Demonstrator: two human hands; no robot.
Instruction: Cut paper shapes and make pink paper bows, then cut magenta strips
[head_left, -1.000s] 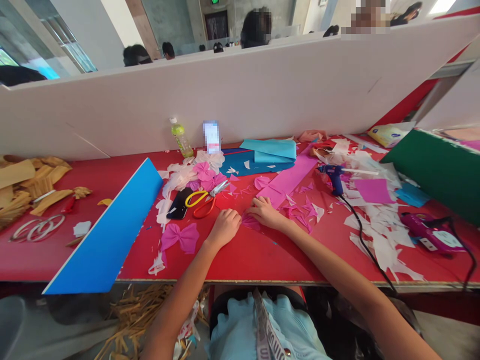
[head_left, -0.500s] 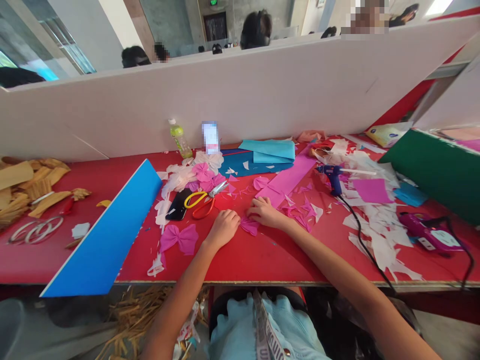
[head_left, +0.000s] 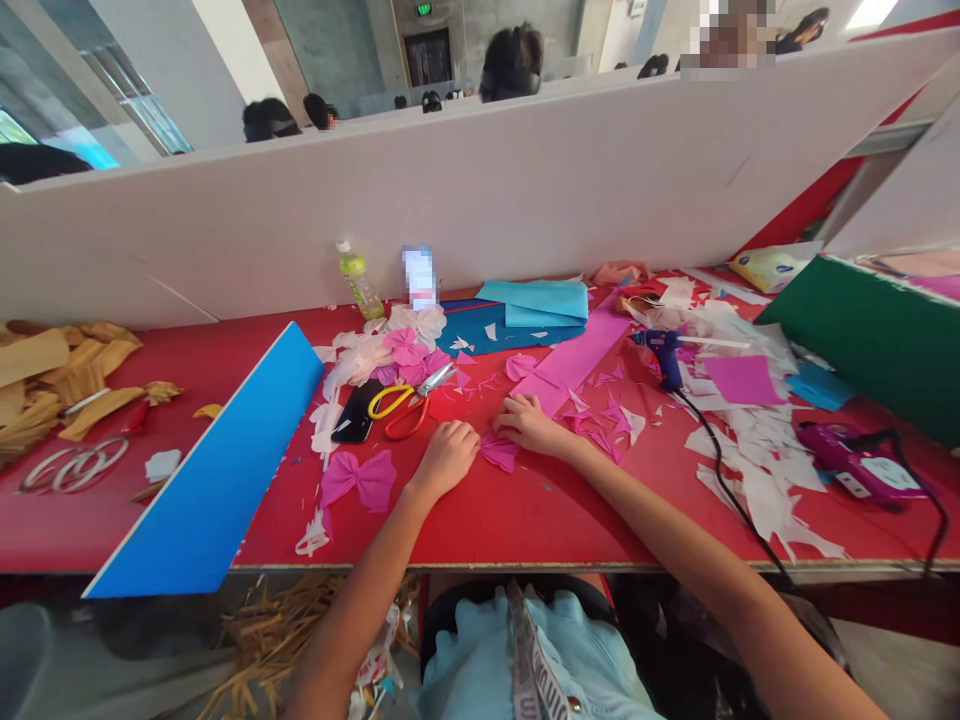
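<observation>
The left hand and right hand lie loosely spread on the worktop, pinching nothing and barely moved; a pink paper scrap sits between them, against the right hand.

far beyond the right hand, daylight from the windows lights the scene brightly; a soft shadow lies under the right forearm, and the wide lens bows the white partition toward the frame edges.

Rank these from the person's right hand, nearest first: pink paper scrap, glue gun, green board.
1. Pink paper scrap, just left of the right hand.
2. Glue gun, to the right, farther back.
3. Green board, far right.
</observation>
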